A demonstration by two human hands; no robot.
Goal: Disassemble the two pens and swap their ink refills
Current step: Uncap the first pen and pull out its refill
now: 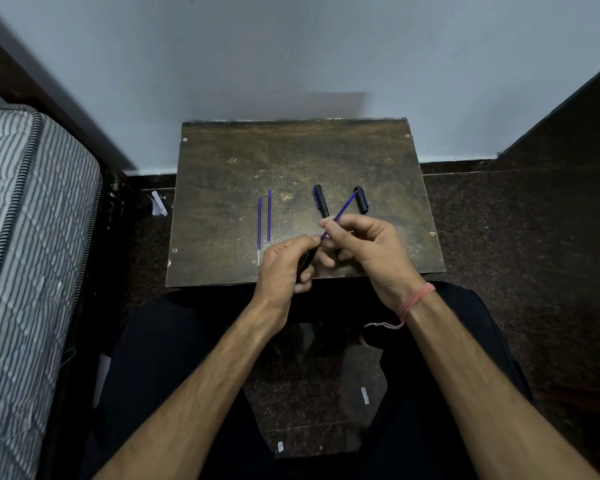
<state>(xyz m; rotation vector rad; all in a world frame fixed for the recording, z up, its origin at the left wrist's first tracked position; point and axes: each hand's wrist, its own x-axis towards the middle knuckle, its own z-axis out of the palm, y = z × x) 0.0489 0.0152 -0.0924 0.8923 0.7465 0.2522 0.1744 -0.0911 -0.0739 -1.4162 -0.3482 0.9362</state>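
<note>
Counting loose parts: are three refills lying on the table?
No, only two refills lie on the table; a third is in the right hand.

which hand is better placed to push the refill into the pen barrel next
Right. The right hand already pinches the blue refill, whose near end points at the dark pen barrel gripped in the left hand. The left hand looks best kept steadying the barrel.

On the surface (pixel 222 161): 2 loose refills (pixel 264 223), 2 black pen pieces (pixel 321 200). 3rd refill (pixel 340 213) + 1 barrel (pixel 305 263) in 2 hands (pixel 364 247).
</note>
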